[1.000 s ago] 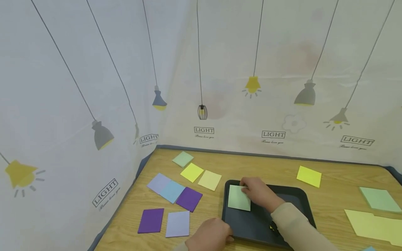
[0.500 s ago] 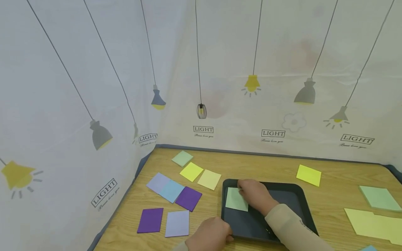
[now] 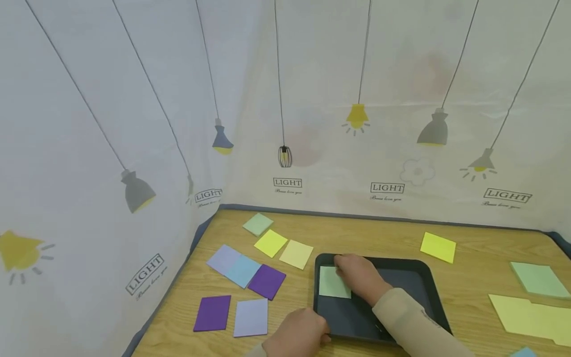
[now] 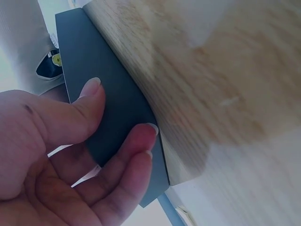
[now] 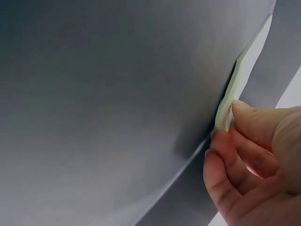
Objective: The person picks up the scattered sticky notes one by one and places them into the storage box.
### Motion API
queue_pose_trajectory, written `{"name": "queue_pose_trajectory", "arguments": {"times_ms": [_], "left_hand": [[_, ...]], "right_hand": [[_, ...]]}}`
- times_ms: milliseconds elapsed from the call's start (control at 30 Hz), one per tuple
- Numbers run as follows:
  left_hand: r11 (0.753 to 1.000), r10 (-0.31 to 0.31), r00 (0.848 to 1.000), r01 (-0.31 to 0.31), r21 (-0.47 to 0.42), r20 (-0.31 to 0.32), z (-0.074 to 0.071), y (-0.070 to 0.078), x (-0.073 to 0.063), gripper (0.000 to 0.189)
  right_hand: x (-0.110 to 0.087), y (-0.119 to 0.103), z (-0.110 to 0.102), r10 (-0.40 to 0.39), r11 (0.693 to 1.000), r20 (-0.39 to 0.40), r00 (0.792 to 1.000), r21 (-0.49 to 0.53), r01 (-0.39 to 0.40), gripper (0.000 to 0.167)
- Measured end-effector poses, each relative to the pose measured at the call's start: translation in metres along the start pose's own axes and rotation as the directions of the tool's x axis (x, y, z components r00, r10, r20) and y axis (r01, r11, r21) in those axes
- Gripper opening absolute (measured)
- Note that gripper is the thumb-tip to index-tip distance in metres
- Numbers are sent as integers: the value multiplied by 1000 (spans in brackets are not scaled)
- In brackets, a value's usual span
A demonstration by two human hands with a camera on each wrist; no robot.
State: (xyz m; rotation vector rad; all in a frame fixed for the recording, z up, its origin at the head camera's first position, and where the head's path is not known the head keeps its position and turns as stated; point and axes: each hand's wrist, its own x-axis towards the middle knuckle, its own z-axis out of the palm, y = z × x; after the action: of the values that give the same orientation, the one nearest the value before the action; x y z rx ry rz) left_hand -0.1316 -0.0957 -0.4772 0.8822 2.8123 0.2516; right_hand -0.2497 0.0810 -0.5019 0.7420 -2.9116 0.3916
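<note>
As the right grip (image 3: 362,277) pinches it, green paper (image 3: 332,283) extends leftward.

Tabletop (image 3: 370,235), light wood-grain finish. White back sheet (image 3: 325,59) behind its far edge, lightly creased, printed with hanging pendant lamps: one black cage lamp (image 3: 284,156), one yellow lamp (image 3: 358,116), two grey; boxed "LIGHT" lettering (image 3: 387,188) below; pale flower outline (image 3: 417,171). White side sheet (image 3: 53,148) along the left edge, cooler in tone, similarly printed. Dark blue border (image 3: 201,234) at the far left corner.
</note>
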Motion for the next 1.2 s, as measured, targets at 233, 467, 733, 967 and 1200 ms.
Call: {"name": "queue_pose_trajectory", "arguments": {"times_ms": [233, 467, 733, 967, 1200], "left_hand": [[1000, -20, 1000, 20, -6, -2, -2, 1, -1, 8], [1000, -6, 1000, 6, 12, -29, -1, 1, -2, 6], [1000, 0, 999, 1, 25, -40, -2, 2, -3, 8], [1000, 2, 999, -1, 27, -40, -3, 2, -3, 7], [1000, -3, 999, 4, 19, -33, -2, 2, -2, 6]], "right_hand": [[1, -5, 1, -59, 993, -42, 997, -106, 54, 9], [0, -5, 2, -35, 989, -39, 999, -146, 29, 12], [-1, -1, 0, -23, 993, -35, 999, -116, 19, 15], [0, 1, -2, -19, 996, -30, 999, -89, 16, 16], [-1, 3, -4, 7, 1000, -27, 1000, -16, -7, 14]]}}
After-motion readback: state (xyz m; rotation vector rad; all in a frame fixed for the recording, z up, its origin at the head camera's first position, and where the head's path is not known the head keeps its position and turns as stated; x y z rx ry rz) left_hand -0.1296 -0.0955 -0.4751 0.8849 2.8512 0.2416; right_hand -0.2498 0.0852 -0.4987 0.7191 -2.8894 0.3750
